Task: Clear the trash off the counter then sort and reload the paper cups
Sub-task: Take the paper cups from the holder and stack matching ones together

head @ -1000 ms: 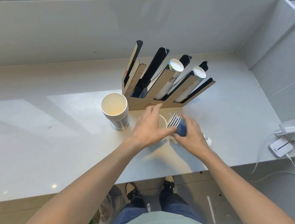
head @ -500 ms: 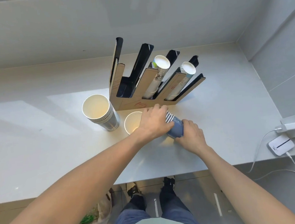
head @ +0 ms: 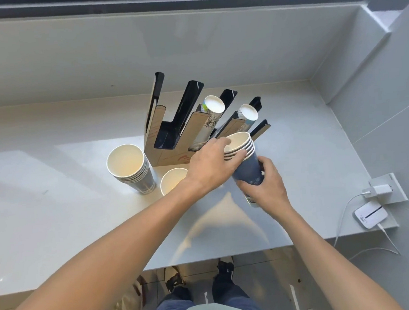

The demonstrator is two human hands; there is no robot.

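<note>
Both hands grip one stack of blue cups (head: 244, 161) above the grey desk (head: 55, 217): left hand (head: 210, 165) closed on the rims, right hand (head: 265, 186) around its base. Cup rack (head: 172, 142) stands at 11 o'clock, below a window.

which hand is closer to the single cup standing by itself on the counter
Left. The left hand is just right of the single cup, its wrist overlapping the rim in view. The right hand is farther right, gripping the blue cup stack.

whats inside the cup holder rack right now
The rack holds two upside-down cup stacks in its right slots. The left slots look empty. The left hand hides the lower right front.
</note>
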